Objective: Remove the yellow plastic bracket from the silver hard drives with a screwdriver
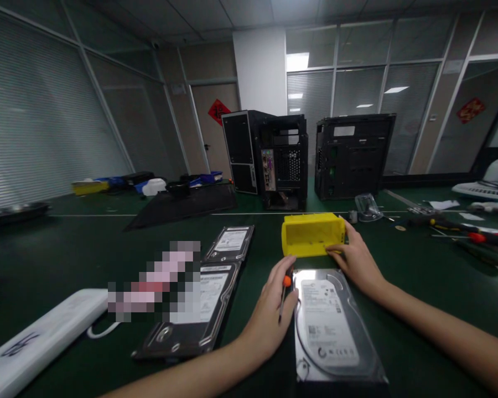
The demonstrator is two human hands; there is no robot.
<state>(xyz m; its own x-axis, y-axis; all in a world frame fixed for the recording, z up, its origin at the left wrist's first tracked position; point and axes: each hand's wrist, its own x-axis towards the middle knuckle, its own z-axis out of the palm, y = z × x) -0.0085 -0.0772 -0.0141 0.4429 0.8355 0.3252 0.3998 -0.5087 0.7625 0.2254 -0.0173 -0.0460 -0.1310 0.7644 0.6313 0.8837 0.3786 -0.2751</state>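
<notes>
A yellow plastic bin lies with its open side facing me. My right hand grips its right end, some fingers behind the wall and others at the front lower edge. In my left hand is a small screwdriver with an orange-red part showing, its thin shaft pointing down. Part of its handle is hidden by the fingers. That hand rests against the left side of a silver hard drive, which lies label up just in front of the bin.
Two more hard drives lie left of my left hand, beside a pixelated patch and a white power strip. Black computer cases stand at the back. Tools lie on the right of the green tabletop.
</notes>
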